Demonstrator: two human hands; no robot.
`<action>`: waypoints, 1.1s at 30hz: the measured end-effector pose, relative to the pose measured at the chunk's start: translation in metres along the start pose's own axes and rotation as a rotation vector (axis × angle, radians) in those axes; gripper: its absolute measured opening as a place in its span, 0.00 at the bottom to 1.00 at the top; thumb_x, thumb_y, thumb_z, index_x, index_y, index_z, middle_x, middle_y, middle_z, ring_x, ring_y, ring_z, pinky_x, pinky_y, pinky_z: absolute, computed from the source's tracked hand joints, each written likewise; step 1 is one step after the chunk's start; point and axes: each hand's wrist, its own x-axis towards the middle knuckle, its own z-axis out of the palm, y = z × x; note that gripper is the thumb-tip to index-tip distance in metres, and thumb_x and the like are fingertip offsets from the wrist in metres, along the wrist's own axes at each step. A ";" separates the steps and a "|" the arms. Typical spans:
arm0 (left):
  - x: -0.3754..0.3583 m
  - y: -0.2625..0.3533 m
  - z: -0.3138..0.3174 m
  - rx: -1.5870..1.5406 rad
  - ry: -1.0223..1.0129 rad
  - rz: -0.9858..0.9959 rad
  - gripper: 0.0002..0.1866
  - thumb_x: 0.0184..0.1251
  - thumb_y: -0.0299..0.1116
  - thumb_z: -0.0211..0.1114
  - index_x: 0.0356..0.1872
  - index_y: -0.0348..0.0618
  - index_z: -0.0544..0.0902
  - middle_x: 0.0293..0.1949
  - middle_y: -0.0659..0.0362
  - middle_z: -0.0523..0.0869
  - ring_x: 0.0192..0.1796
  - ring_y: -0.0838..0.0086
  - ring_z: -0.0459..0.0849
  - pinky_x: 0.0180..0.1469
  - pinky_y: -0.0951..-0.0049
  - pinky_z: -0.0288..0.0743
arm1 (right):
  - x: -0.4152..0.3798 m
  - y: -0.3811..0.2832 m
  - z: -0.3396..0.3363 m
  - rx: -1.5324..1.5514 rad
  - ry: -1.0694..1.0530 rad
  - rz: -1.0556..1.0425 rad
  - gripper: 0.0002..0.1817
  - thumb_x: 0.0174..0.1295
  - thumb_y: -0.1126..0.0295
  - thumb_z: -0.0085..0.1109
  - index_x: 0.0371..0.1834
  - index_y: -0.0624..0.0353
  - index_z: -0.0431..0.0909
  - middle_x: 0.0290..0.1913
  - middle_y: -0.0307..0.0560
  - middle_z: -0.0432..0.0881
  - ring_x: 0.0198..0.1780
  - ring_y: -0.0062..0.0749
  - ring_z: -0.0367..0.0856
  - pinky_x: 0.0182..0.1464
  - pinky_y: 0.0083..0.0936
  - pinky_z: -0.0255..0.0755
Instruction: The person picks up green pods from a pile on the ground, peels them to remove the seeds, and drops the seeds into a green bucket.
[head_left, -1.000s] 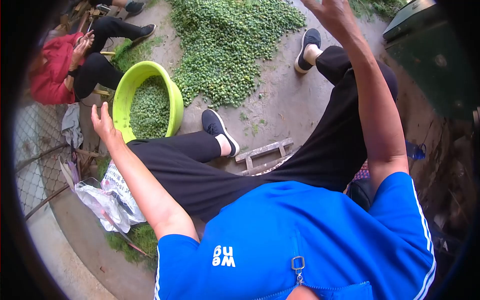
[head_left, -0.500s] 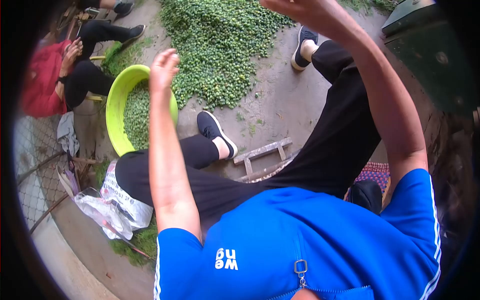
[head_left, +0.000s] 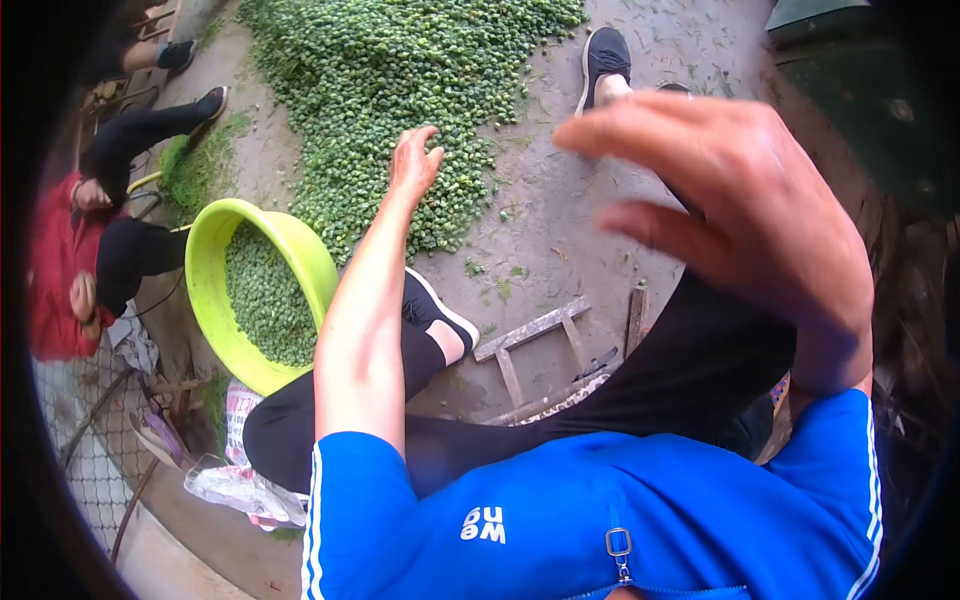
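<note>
While sitting with legs spread, the person is stretching the left hand (head_left: 413, 160), grip open and empty, toward the pile of green fruits (head_left: 400, 90) on the concrete ground, beside the lime basin (head_left: 205, 300). The right hand (head_left: 740, 200) is hovering open, holding nothing.

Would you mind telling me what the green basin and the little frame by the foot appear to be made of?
The lime basin looks like moulded plastic: uniform bright colour, smooth rolled rim. The small frame looks like bare weathered wood: grey, rough slats, unpainted.
</note>
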 end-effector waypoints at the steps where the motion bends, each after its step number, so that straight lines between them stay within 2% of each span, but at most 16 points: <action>1: 0.011 -0.001 0.003 0.032 -0.010 -0.017 0.22 0.56 0.35 0.66 0.54 0.48 0.78 0.58 0.48 0.74 0.59 0.54 0.74 0.60 0.59 0.70 | 0.001 -0.004 -0.004 -0.012 -0.075 0.034 0.22 0.50 0.64 0.64 0.48 0.62 0.77 0.39 0.53 0.80 0.39 0.50 0.79 0.42 0.36 0.75; 4: 0.035 0.000 0.007 0.190 -0.030 0.004 0.28 0.57 0.39 0.68 0.61 0.55 0.73 0.68 0.48 0.62 0.69 0.52 0.62 0.64 0.53 0.66 | 0.005 -0.008 -0.004 -0.052 -0.232 0.022 0.27 0.45 0.59 0.64 0.48 0.63 0.77 0.40 0.50 0.80 0.37 0.44 0.80 0.38 0.34 0.73; 7: 0.044 0.003 0.012 0.258 -0.126 -0.115 0.30 0.56 0.40 0.70 0.62 0.58 0.72 0.72 0.51 0.56 0.73 0.56 0.54 0.64 0.45 0.63 | 0.005 -0.008 0.005 -0.020 -0.203 -0.013 0.28 0.44 0.58 0.64 0.48 0.64 0.77 0.39 0.49 0.80 0.37 0.41 0.80 0.38 0.33 0.74; 10: 0.030 0.006 0.018 0.266 0.037 -0.012 0.30 0.52 0.35 0.73 0.59 0.59 0.73 0.65 0.51 0.65 0.66 0.53 0.64 0.59 0.53 0.70 | 0.005 -0.008 0.006 -0.005 -0.221 -0.027 0.29 0.43 0.56 0.63 0.47 0.64 0.77 0.39 0.49 0.81 0.37 0.39 0.81 0.37 0.32 0.74; 13: 0.007 0.004 0.021 0.324 -0.024 -0.066 0.29 0.50 0.33 0.73 0.56 0.57 0.75 0.59 0.52 0.69 0.60 0.53 0.69 0.55 0.57 0.73 | 0.004 -0.009 0.007 -0.019 -0.243 -0.029 0.30 0.42 0.55 0.63 0.47 0.64 0.77 0.39 0.49 0.81 0.38 0.38 0.81 0.37 0.31 0.74; 17: -0.013 -0.017 0.033 0.219 0.058 -0.064 0.21 0.50 0.30 0.73 0.48 0.54 0.79 0.52 0.51 0.73 0.53 0.55 0.73 0.51 0.57 0.73 | 0.004 -0.010 0.009 -0.043 -0.265 -0.026 0.29 0.42 0.56 0.64 0.47 0.63 0.77 0.39 0.47 0.81 0.36 0.39 0.81 0.36 0.32 0.74; 19: -0.019 -0.038 0.041 0.077 0.211 -0.053 0.16 0.54 0.26 0.69 0.44 0.51 0.80 0.44 0.55 0.78 0.43 0.64 0.78 0.42 0.65 0.76 | 0.005 -0.013 0.009 -0.046 -0.265 -0.023 0.28 0.42 0.57 0.64 0.47 0.62 0.76 0.38 0.46 0.80 0.36 0.39 0.80 0.36 0.33 0.73; 20: -0.020 -0.044 0.041 0.080 0.217 -0.052 0.16 0.54 0.26 0.69 0.44 0.51 0.80 0.44 0.55 0.78 0.43 0.64 0.78 0.42 0.65 0.76 | 0.006 -0.014 0.009 -0.020 -0.248 -0.013 0.27 0.43 0.59 0.65 0.47 0.62 0.76 0.37 0.47 0.80 0.36 0.41 0.80 0.36 0.34 0.73; 22: -0.024 -0.047 0.034 -0.836 0.065 -0.786 0.12 0.58 0.23 0.65 0.43 0.48 0.80 0.37 0.60 0.81 0.34 0.74 0.79 0.30 0.74 0.73 | 0.007 -0.018 0.009 0.002 -0.224 -0.010 0.26 0.45 0.61 0.65 0.48 0.61 0.75 0.36 0.47 0.79 0.36 0.43 0.79 0.36 0.36 0.72; 23: -0.031 -0.048 0.029 -1.279 0.172 -0.810 0.11 0.59 0.22 0.63 0.43 0.46 0.79 0.33 0.63 0.81 0.31 0.81 0.79 0.23 0.80 0.68 | 0.007 -0.019 0.010 0.000 -0.197 -0.013 0.25 0.47 0.62 0.65 0.48 0.61 0.75 0.35 0.48 0.78 0.36 0.46 0.79 0.36 0.37 0.72; 24: -0.039 -0.038 0.015 -1.457 0.192 -0.809 0.12 0.61 0.25 0.62 0.46 0.45 0.78 0.37 0.59 0.81 0.34 0.77 0.78 0.27 0.79 0.68 | 0.007 -0.019 0.012 -0.004 -0.168 -0.020 0.23 0.48 0.64 0.65 0.49 0.60 0.74 0.35 0.49 0.78 0.37 0.48 0.78 0.37 0.38 0.72; 26: -0.055 -0.027 -0.012 -1.853 0.120 -0.747 0.12 0.62 0.29 0.61 0.48 0.45 0.76 0.40 0.57 0.80 0.35 0.76 0.76 0.27 0.79 0.66 | 0.012 -0.020 0.015 0.046 -0.087 -0.070 0.18 0.54 0.66 0.63 0.47 0.63 0.76 0.37 0.53 0.80 0.38 0.53 0.78 0.39 0.39 0.72; 28: -0.062 -0.002 -0.046 -1.981 0.127 -0.648 0.11 0.64 0.32 0.59 0.46 0.45 0.77 0.40 0.57 0.80 0.35 0.74 0.76 0.26 0.78 0.65 | 0.024 -0.025 0.019 0.105 -0.080 0.002 0.16 0.58 0.66 0.62 0.45 0.65 0.77 0.38 0.53 0.81 0.38 0.46 0.81 0.40 0.35 0.74; 30: -0.060 0.028 -0.081 -2.107 0.122 -0.529 0.11 0.65 0.36 0.57 0.45 0.44 0.78 0.39 0.57 0.81 0.35 0.73 0.76 0.25 0.78 0.64 | 0.039 -0.028 0.029 0.359 0.084 0.000 0.14 0.61 0.64 0.56 0.31 0.66 0.77 0.30 0.55 0.81 0.35 0.47 0.81 0.37 0.41 0.73; 32: -0.054 0.061 -0.118 -2.162 0.180 -0.314 0.11 0.66 0.37 0.54 0.43 0.44 0.79 0.40 0.55 0.80 0.35 0.72 0.75 0.24 0.77 0.63 | 0.062 -0.025 0.053 0.597 0.409 -0.114 0.15 0.63 0.62 0.55 0.34 0.66 0.79 0.29 0.52 0.82 0.33 0.41 0.81 0.37 0.36 0.74; 33: -0.052 0.079 -0.139 -2.188 0.145 -0.224 0.11 0.66 0.38 0.54 0.42 0.44 0.79 0.40 0.56 0.81 0.35 0.71 0.75 0.25 0.76 0.64 | 0.075 -0.023 0.064 0.753 0.434 -0.045 0.16 0.64 0.59 0.54 0.38 0.65 0.80 0.33 0.51 0.82 0.37 0.38 0.81 0.40 0.35 0.74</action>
